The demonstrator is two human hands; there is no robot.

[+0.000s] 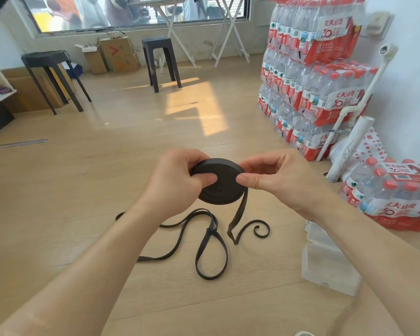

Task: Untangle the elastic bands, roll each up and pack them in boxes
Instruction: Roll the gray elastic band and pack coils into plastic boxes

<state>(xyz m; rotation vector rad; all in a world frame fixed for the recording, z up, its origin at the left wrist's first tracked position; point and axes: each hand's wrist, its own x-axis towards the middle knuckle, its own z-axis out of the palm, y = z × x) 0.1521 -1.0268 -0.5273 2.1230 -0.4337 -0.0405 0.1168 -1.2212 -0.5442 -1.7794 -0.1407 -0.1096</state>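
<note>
A pale wooden floor is seen, with packs of bottled water stacked along the right wall. A clear plastic box is set on the floor at the right, just beside the right forearm. A loose black band lies in loops on the floor below the hands. It seems to be crossed or knotted near its middle, though this cannot be told for certain.

A black roll of wound elastic is held above the floor, between both hands. It is gripped by the left hand, with the thumb pressed on its face and the fingers curled behind. Its right rim is pinched by the right hand. The flat face is tilted up toward the camera.

A short tail hangs from the lower right rim, its long axis nearly upright, and ends in a curl on the floor.

The rolling step is judged nearly finished. The tail should next be wound on under tension, and the roll then placed in the box.
</note>
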